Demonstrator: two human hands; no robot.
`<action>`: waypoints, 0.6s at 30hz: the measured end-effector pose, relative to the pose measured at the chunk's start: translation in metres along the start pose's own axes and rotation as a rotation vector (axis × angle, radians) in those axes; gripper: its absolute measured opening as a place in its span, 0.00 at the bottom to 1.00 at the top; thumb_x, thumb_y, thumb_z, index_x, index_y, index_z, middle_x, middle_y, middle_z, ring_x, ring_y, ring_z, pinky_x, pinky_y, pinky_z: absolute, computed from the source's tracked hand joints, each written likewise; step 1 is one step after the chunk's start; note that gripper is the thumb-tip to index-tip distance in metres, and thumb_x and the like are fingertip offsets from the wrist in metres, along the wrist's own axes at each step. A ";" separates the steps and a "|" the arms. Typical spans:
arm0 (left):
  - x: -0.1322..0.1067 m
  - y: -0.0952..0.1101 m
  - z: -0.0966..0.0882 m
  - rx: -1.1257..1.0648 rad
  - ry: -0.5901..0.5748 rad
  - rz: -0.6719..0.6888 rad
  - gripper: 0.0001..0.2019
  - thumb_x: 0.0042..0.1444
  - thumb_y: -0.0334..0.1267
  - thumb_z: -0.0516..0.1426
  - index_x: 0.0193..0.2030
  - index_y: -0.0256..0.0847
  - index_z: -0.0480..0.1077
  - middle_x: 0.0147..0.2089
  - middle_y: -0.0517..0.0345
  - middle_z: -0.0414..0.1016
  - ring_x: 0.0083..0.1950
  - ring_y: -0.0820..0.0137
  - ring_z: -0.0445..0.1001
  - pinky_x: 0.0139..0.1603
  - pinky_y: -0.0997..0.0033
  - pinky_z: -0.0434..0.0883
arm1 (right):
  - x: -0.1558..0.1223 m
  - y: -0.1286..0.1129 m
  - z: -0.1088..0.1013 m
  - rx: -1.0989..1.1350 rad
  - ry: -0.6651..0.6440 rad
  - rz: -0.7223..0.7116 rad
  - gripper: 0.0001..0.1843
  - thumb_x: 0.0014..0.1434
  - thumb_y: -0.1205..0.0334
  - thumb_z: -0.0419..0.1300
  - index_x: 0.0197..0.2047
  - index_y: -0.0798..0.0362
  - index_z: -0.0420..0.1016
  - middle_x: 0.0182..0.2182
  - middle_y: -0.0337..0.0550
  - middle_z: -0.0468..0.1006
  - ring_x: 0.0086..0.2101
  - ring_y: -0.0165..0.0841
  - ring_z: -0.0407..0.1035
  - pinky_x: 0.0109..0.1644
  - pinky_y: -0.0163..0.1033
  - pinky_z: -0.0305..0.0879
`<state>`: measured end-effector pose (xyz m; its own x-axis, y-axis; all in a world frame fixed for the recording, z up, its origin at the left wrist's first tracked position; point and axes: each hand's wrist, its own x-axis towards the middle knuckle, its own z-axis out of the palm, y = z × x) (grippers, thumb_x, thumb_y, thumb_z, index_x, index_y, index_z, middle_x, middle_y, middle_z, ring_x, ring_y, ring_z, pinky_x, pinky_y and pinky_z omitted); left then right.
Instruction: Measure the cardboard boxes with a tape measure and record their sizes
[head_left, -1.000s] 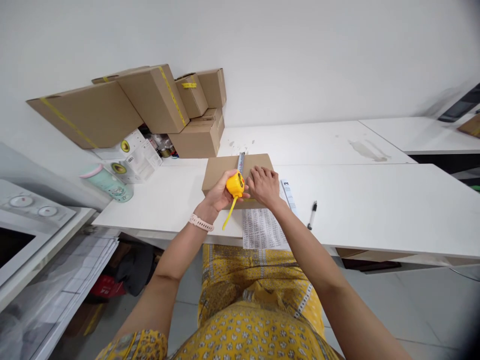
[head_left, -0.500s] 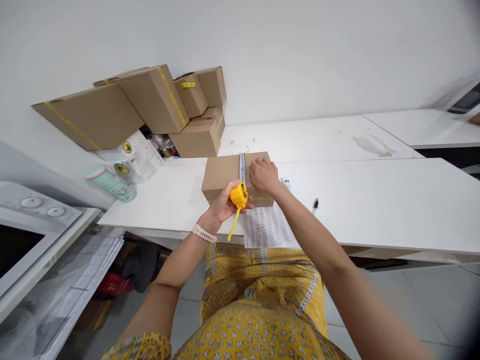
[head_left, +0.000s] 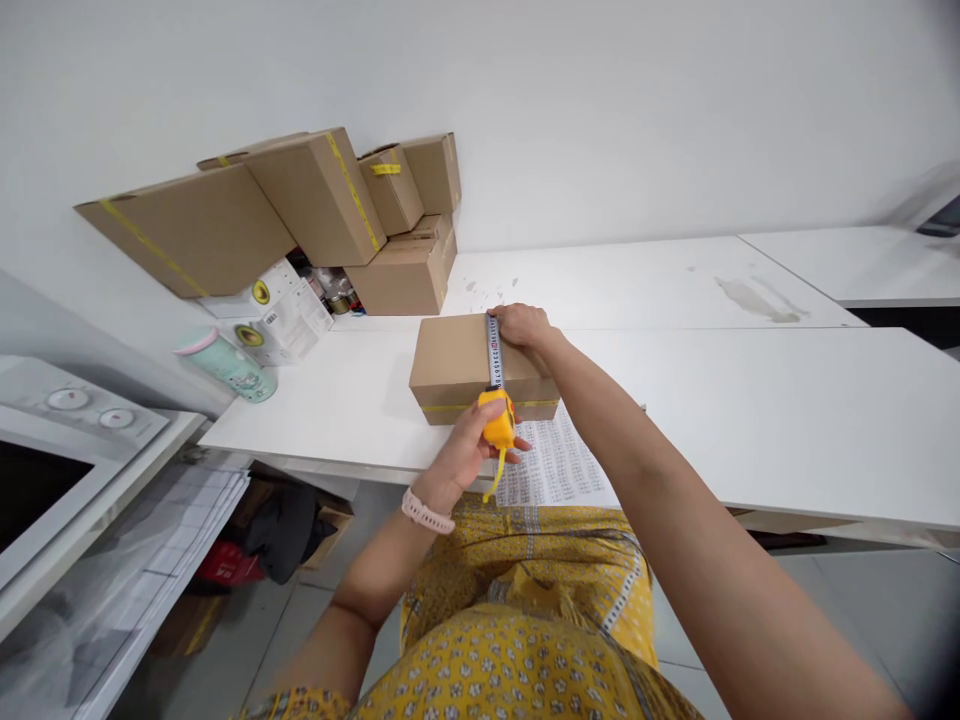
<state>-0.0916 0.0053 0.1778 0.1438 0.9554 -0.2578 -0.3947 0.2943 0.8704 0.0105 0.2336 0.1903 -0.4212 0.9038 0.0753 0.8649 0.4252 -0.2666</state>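
My left hand (head_left: 469,445) is closed round a yellow tape measure (head_left: 498,418) with a yellow wrist strap, at the near side of a small cardboard box (head_left: 451,352). The white tape blade (head_left: 494,350) runs out across the top of the box from near to far. At the far top edge, my right hand (head_left: 523,325) has its fingers bent and pressing the blade's end against the box. Yellow packing tape crosses the box's front face. Partly under the box and my right arm lies a printed sheet of numbers (head_left: 551,465).
Several cardboard boxes (head_left: 315,200) are stacked against the wall at the back left. A mint tumbler (head_left: 229,365) stands by white avocado-print boxes (head_left: 289,325). The left side holds a microwave (head_left: 82,430). The white table (head_left: 750,420) extends right.
My right hand has moved from the box top to its far edge, at the blade's end. The tape case has come nearer and lower, off the top, and the blade spans more of it.
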 end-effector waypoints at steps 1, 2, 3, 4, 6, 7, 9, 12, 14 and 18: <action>-0.007 -0.005 0.003 -0.006 0.001 0.011 0.29 0.47 0.56 0.67 0.47 0.37 0.68 0.41 0.54 0.76 0.29 0.66 0.81 0.23 0.71 0.73 | 0.000 0.000 -0.001 0.008 -0.006 0.003 0.27 0.68 0.60 0.47 0.66 0.38 0.73 0.59 0.48 0.79 0.54 0.48 0.75 0.55 0.54 0.69; -0.014 -0.010 0.005 -0.011 0.002 0.015 0.29 0.47 0.56 0.67 0.48 0.37 0.68 0.42 0.53 0.75 0.29 0.66 0.80 0.23 0.72 0.73 | -0.001 0.000 -0.001 0.013 -0.017 0.006 0.27 0.68 0.59 0.47 0.66 0.38 0.72 0.60 0.47 0.79 0.54 0.48 0.75 0.56 0.55 0.69; -0.021 -0.013 0.007 -0.014 0.004 0.017 0.29 0.48 0.57 0.67 0.48 0.37 0.68 0.43 0.53 0.75 0.30 0.67 0.80 0.24 0.72 0.74 | -0.001 0.000 -0.002 0.016 -0.028 0.010 0.28 0.67 0.59 0.47 0.66 0.38 0.72 0.61 0.46 0.78 0.55 0.48 0.75 0.56 0.55 0.69; -0.026 -0.016 0.009 -0.015 0.008 0.017 0.29 0.48 0.57 0.67 0.48 0.37 0.68 0.44 0.53 0.74 0.30 0.67 0.80 0.24 0.72 0.74 | -0.001 0.000 -0.003 0.019 -0.036 0.011 0.27 0.67 0.59 0.47 0.66 0.37 0.72 0.61 0.45 0.78 0.55 0.48 0.75 0.56 0.55 0.69; -0.033 -0.018 0.012 -0.015 0.014 0.013 0.29 0.49 0.58 0.66 0.48 0.37 0.68 0.44 0.53 0.73 0.30 0.67 0.80 0.24 0.72 0.74 | -0.001 0.001 -0.003 0.024 -0.037 0.013 0.27 0.67 0.59 0.48 0.66 0.37 0.72 0.62 0.44 0.77 0.56 0.48 0.74 0.57 0.55 0.69; -0.034 -0.018 0.012 -0.013 0.018 0.010 0.29 0.49 0.58 0.66 0.47 0.37 0.68 0.44 0.53 0.73 0.30 0.68 0.80 0.24 0.72 0.74 | -0.001 0.001 -0.003 0.026 -0.034 0.013 0.27 0.67 0.59 0.47 0.66 0.37 0.72 0.62 0.44 0.77 0.56 0.48 0.74 0.57 0.55 0.69; -0.035 -0.018 0.012 -0.011 0.024 0.008 0.29 0.48 0.57 0.66 0.48 0.37 0.68 0.44 0.53 0.73 0.30 0.68 0.80 0.24 0.72 0.74 | -0.001 0.002 -0.002 0.026 -0.027 0.013 0.27 0.67 0.59 0.47 0.66 0.38 0.72 0.62 0.44 0.77 0.56 0.49 0.74 0.57 0.56 0.68; -0.031 -0.019 0.012 -0.005 0.023 0.011 0.29 0.48 0.57 0.66 0.49 0.37 0.68 0.44 0.53 0.73 0.30 0.67 0.80 0.24 0.72 0.74 | -0.001 0.001 0.000 0.027 -0.023 0.013 0.27 0.68 0.59 0.47 0.66 0.38 0.72 0.61 0.46 0.78 0.56 0.49 0.74 0.57 0.56 0.68; -0.029 -0.020 0.011 -0.003 0.022 0.010 0.29 0.48 0.57 0.66 0.49 0.37 0.67 0.44 0.53 0.73 0.30 0.67 0.80 0.24 0.71 0.74 | -0.001 -0.001 0.000 0.028 -0.022 0.011 0.27 0.68 0.59 0.47 0.66 0.39 0.72 0.61 0.47 0.78 0.56 0.49 0.74 0.57 0.57 0.68; -0.030 -0.020 0.005 -0.002 -0.001 0.023 0.30 0.48 0.58 0.65 0.49 0.37 0.68 0.44 0.52 0.74 0.30 0.66 0.80 0.23 0.72 0.74 | -0.003 0.009 -0.003 0.157 0.010 -0.007 0.29 0.66 0.61 0.49 0.68 0.42 0.69 0.58 0.50 0.79 0.54 0.48 0.74 0.57 0.56 0.68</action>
<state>-0.0839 -0.0292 0.1704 0.1353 0.9620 -0.2372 -0.3995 0.2721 0.8754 0.0202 0.2344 0.1910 -0.4231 0.9019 0.0872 0.8087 0.4193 -0.4126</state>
